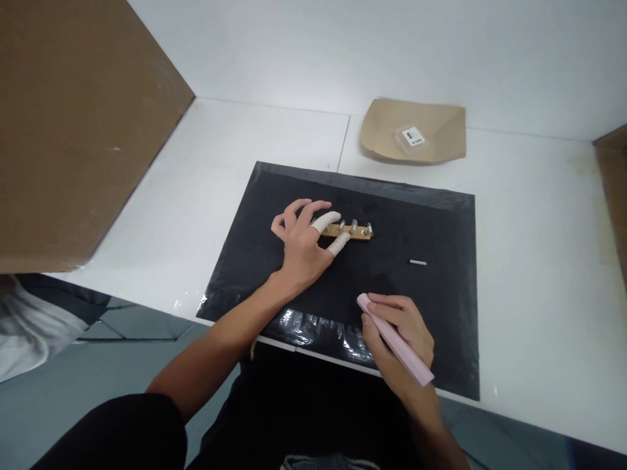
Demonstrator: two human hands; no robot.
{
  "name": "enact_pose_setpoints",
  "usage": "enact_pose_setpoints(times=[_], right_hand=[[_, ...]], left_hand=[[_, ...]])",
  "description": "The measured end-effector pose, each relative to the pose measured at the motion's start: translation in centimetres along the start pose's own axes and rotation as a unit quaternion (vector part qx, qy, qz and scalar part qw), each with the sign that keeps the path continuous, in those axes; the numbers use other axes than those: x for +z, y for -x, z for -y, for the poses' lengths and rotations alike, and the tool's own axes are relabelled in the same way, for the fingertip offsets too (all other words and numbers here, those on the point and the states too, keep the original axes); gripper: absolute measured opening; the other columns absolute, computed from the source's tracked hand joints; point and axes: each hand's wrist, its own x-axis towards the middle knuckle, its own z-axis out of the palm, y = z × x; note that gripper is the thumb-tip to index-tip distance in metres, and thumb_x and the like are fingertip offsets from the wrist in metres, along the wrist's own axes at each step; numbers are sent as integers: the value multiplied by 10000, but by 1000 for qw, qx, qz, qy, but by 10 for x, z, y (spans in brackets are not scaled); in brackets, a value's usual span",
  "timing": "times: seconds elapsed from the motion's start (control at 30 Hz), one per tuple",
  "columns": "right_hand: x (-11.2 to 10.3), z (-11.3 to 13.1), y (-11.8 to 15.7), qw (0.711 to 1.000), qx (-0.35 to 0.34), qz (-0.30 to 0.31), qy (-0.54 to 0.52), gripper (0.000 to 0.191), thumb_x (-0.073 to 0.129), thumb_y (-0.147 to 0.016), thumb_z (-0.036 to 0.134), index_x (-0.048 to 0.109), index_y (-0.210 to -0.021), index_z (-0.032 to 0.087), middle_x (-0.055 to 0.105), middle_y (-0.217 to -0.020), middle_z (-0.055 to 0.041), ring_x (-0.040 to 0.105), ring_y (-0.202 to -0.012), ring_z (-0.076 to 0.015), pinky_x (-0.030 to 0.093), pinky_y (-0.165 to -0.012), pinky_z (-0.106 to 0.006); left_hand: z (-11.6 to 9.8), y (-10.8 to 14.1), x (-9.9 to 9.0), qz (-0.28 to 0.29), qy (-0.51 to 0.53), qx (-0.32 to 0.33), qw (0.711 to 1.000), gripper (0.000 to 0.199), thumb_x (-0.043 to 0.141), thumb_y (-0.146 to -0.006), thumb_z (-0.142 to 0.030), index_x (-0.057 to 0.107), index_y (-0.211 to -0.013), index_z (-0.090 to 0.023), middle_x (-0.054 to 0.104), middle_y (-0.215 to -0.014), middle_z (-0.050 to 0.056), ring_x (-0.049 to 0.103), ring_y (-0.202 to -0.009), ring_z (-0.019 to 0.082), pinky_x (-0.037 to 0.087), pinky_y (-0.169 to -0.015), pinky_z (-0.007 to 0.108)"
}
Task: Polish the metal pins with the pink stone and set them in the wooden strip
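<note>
My left hand (301, 243) rests on the black mat (431, 313), its thumb and forefinger in white finger cots pinching the left end of a small tan strip (353, 231) that carries several upright metal screws. My right hand (399, 333) lies near the mat's front edge, fingers wrapped around a long pink tool (394, 339) that points up and to the left. A short white pin (418, 262) lies loose on the mat, to the right of the strip and apart from both hands.
A brown paper tray (382, 130) holding a small clear packet (410, 138) sits at the back of the white table (533, 228). A large cardboard panel (73, 130) stands at the left, another brown edge (614, 189) at the far right.
</note>
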Motion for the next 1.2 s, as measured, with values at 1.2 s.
enact_pose_setpoints(times=[1.2], right_hand=[[-64, -54, -106, 956, 257, 68, -123, 310, 930, -817, 374, 826, -1058, 208, 808, -1170, -98, 830, -921, -220, 708, -761, -225]], left_hand=[[76, -44, -37, 232, 59, 111, 965, 398, 925, -811, -382, 772, -1176, -336, 599, -1585, 56, 418, -1525, 367, 295, -1218, 635]])
